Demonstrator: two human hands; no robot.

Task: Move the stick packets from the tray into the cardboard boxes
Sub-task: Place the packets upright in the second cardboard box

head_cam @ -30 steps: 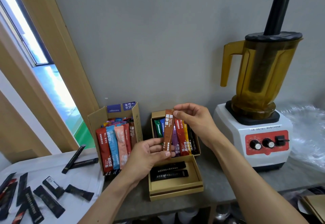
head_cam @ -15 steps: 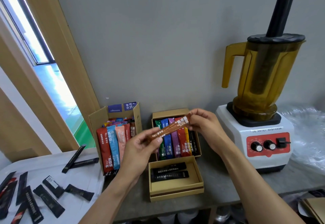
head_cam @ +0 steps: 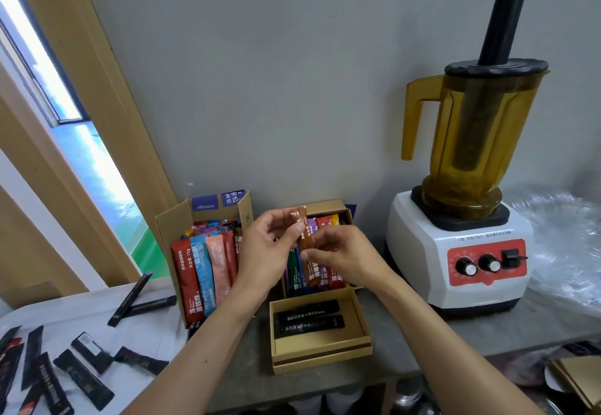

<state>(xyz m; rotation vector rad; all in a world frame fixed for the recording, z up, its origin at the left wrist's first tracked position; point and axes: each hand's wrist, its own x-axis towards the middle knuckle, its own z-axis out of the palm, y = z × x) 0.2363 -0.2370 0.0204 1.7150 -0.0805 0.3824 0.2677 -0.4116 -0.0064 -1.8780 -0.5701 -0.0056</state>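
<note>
Both hands hold one brown stick packet (head_cam: 304, 235) upright over the middle cardboard box (head_cam: 328, 208), which is packed with coloured packets. My left hand (head_cam: 265, 252) pinches its upper part, and my right hand (head_cam: 338, 253) grips it lower down. The taller open cardboard box (head_cam: 169, 229) to the left holds red, blue and pink packets. In front lies a shallow cardboard box (head_cam: 322, 357) with two black packets (head_cam: 307, 317). The white tray (head_cam: 94, 313) at lower left carries several black stick packets (head_cam: 83, 375).
A blender (head_cam: 461, 186) with an amber jug stands right of the boxes on the grey counter (head_cam: 406, 343). Crumpled clear plastic (head_cam: 566, 235) lies at far right. A wooden window frame (head_cam: 81, 89) runs along the left, and flat cardboard pieces (head_cam: 575, 379) sit at lower right.
The brown packet has swung from a slant back to upright. My left hand rose to its top end and my right hand dropped to its lower part, over the middle box.
</note>
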